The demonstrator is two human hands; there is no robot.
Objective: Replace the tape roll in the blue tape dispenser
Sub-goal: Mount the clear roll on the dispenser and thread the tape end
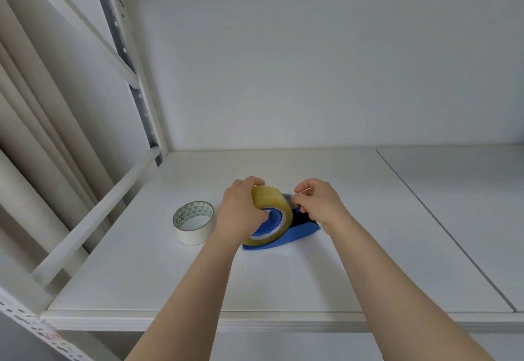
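Note:
The blue tape dispenser (295,233) lies on the white shelf (255,281), its toothed cutter end pointing right. A yellowish clear tape roll (272,197) sits around the dispenser's blue hub. My left hand (241,210) grips that roll from the left, fingers over its top and thumb near the hub. My right hand (317,202) is pinched with fingertips at the roll's right side, above the dispenser's black inner part; it seems to hold the loose tape end, though the tape itself is hard to see. A white tape roll (193,223) stands apart to the left.
The shelf has a back wall, a white metal upright and rails on the left (93,216), and a front edge (255,322) near me. A seam between shelf panels runs diagonally on the right (442,227).

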